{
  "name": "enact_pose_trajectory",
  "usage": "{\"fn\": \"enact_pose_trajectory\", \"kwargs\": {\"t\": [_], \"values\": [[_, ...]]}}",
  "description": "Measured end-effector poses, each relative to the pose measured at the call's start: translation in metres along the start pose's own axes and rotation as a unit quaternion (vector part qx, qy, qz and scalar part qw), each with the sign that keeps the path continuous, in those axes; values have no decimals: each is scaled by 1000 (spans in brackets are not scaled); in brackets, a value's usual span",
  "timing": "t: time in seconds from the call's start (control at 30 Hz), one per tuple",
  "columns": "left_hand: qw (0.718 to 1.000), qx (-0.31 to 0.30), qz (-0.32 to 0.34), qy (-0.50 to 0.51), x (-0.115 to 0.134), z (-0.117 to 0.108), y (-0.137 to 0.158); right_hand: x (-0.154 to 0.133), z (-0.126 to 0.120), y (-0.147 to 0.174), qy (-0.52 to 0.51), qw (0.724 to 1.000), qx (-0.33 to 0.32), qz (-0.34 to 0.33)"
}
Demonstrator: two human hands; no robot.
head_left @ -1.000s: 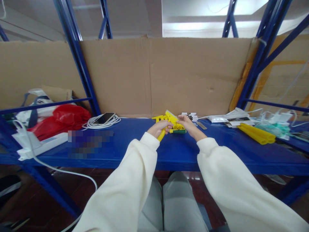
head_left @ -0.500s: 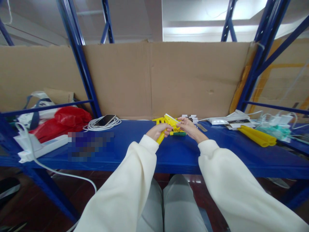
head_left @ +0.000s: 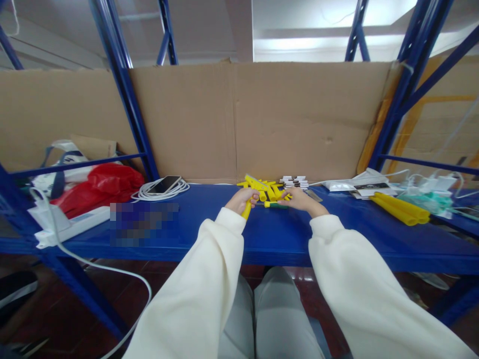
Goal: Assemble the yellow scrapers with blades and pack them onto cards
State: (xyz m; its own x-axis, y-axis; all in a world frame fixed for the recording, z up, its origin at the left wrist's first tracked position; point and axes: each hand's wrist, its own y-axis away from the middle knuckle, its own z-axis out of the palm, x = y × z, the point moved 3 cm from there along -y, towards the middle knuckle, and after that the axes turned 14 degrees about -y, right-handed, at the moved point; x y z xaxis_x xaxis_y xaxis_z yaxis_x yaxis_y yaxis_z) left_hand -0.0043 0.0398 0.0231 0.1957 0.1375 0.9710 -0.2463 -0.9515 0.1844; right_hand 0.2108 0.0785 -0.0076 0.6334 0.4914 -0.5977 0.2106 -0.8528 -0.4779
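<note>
My left hand (head_left: 241,200) is closed round the handle of a yellow plastic tool (head_left: 254,182). Its wide head carries a pale strip and tilts up to the right; its exact kind is unclear. My right hand (head_left: 299,200) has its fingers bent at the right end of a screwdriver (head_left: 275,204) with a green and yellow handle, low over the blue shelf. The fingers partly hide the handle's end. Just behind both hands lies a pile of yellow plastic parts (head_left: 272,192), partly covered by the tool.
Small black-and-white pieces (head_left: 294,180) lie behind my right hand. Yellow tubes (head_left: 400,209) and a white packet (head_left: 368,179) are at right. A phone (head_left: 164,184) sits on a coiled white cable (head_left: 140,195) at left, near a power strip (head_left: 80,224). Cardboard (head_left: 280,124) stands behind.
My right hand has left the yellow tool's head and moved to the screwdriver's handle. My left hand has shifted slightly left with the tool, and the yellow pile shows more.
</note>
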Motion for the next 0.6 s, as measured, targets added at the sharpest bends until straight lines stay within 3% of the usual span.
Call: {"fn": "enact_pose_trajectory", "kwargs": {"t": [0.1, 0.27, 0.37, 0.47, 0.6], "values": [[1000, 19, -3, 18, -2, -4, -2, 5, 1, 5, 66, 995, -72, 28], [999, 29, -13, 41, -4, -8, -5, -3, 3, 8, 44, 996, -67, 38], [998, 31, -30, 46, -4, -9, -4, -9, 2, 6, -74, 996, -30, 28], [998, 34, -35, 47, -5, -10, -5, -11, 0, 2, -204, 979, 16, 18], [997, 27, -46, 63, -8, -9, -7, -9, -8, -2, -266, 957, 113, -9]]}}
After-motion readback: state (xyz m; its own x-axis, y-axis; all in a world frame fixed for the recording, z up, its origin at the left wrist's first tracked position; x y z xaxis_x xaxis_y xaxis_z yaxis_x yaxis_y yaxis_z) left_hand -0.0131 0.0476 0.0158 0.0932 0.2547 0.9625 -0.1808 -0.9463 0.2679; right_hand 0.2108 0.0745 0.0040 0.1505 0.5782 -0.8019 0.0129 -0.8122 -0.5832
